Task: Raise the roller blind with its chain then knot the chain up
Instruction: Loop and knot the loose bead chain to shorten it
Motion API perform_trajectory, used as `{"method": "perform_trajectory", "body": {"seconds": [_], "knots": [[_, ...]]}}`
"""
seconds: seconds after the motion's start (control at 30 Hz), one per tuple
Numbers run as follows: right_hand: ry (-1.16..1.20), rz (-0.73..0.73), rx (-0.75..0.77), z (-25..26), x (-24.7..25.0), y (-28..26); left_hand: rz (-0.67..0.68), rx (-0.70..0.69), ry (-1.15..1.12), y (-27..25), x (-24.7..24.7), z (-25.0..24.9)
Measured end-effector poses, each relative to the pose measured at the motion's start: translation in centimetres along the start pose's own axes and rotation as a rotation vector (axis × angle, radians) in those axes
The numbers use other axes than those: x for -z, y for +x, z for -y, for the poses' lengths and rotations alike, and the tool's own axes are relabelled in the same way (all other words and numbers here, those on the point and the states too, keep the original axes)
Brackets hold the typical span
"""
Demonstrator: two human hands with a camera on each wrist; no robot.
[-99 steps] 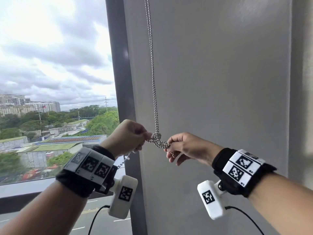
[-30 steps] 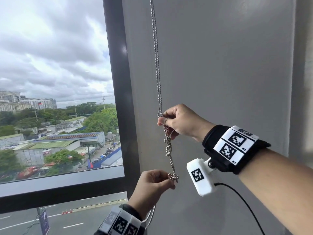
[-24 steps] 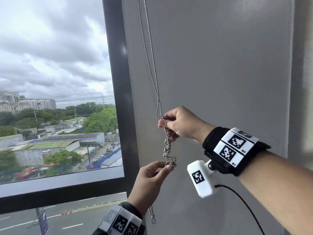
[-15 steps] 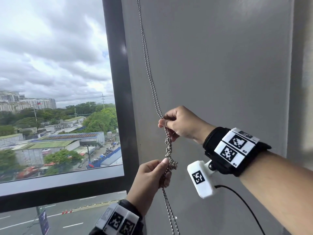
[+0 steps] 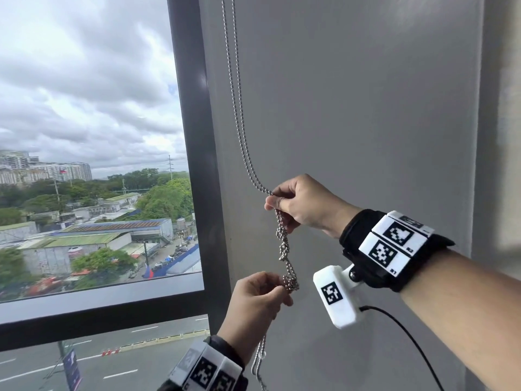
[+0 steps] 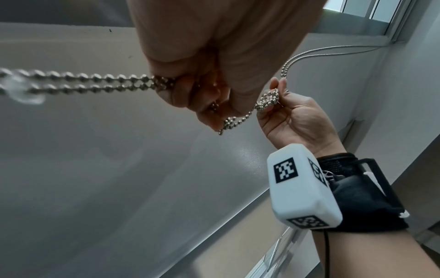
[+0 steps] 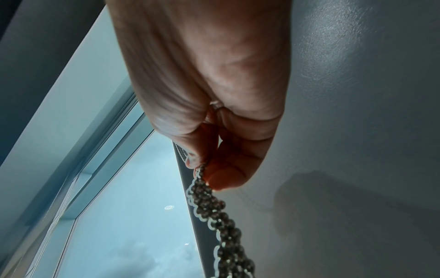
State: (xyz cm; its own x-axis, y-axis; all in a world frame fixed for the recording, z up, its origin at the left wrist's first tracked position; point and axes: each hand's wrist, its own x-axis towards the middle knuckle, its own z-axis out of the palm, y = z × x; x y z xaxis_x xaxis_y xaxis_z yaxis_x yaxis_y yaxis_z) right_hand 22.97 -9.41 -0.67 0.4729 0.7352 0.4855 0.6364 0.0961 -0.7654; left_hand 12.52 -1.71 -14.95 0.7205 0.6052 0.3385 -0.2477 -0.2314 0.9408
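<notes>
A silver bead chain (image 5: 236, 108) hangs in two strands down the grey wall beside the window frame. My right hand (image 5: 298, 206) pinches it at the top of a knotted, twisted stretch (image 5: 284, 246). My left hand (image 5: 260, 299), lower down, pinches a small clump of knot (image 5: 291, 282) at the bottom of that stretch. The rest of the chain (image 5: 260, 359) dangles under the left hand. In the left wrist view my left hand (image 6: 209, 75) holds the doubled chain (image 6: 95, 80). The right wrist view shows my right hand's fingertips (image 7: 221, 176) on the twisted chain (image 7: 214, 212). The blind itself is out of view.
A dark window frame (image 5: 194, 153) stands just left of the chain, with glass and a city view beyond. The grey wall (image 5: 366, 122) fills the right side. A cable (image 5: 403, 334) runs from the right wrist camera.
Both hands went from pulling the knot sideways to one above the other. Over the last second the left hand rose, loosened, then took hold of the lower clump again; the chain's upper strands swung.
</notes>
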Motion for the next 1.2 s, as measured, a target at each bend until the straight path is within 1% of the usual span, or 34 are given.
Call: {"method": "perform_trajectory", "body": {"seconds": [0.17,0.27,0.43,0.5,0.6,0.77,0.87,0.93,1.0,1.07,1.13,1.2], "knots": [[0.002,-0.008,-0.002,-0.2,0.1,-0.2,-0.055,-0.013,-0.025,0.0,-0.1,-0.1],[-0.005,-0.010,0.000,-0.3,0.2,-0.2,-0.055,-0.034,-0.039,0.0,0.0,-0.3],[0.012,-0.051,0.020,-0.2,0.3,0.0,-0.003,0.004,-0.046,0.2,0.2,-0.1],[0.051,-0.054,0.028,-0.2,0.3,0.1,0.027,0.033,-0.088,0.1,0.2,-0.1],[0.113,0.011,0.015,-0.5,0.1,-0.1,0.025,0.014,-0.192,0.2,0.4,-0.8],[0.095,0.109,-0.007,-1.3,-0.7,-0.7,-0.063,-0.090,-0.196,1.1,0.7,-2.6],[0.083,0.228,-0.053,-1.7,-1.0,-1.0,-0.086,-0.123,-0.263,1.7,1.0,-3.1],[0.122,0.330,-0.117,-1.9,-1.5,-1.5,-0.076,-0.141,-0.315,1.9,1.0,-3.1],[0.222,0.383,-0.187,-2.0,-1.8,-2.0,-0.064,-0.134,-0.335,1.8,1.0,-2.8],[0.265,0.411,-0.217,-2.3,-1.9,-2.3,-0.061,-0.106,-0.350,1.7,1.1,-2.4],[0.234,0.450,-0.203,-2.7,-1.9,-2.5,-0.062,-0.072,-0.382,1.6,1.3,-2.2],[0.191,0.455,-0.172,-3.1,-2.2,-2.5,-0.061,-0.035,-0.425,1.5,1.4,-2.1]]}}
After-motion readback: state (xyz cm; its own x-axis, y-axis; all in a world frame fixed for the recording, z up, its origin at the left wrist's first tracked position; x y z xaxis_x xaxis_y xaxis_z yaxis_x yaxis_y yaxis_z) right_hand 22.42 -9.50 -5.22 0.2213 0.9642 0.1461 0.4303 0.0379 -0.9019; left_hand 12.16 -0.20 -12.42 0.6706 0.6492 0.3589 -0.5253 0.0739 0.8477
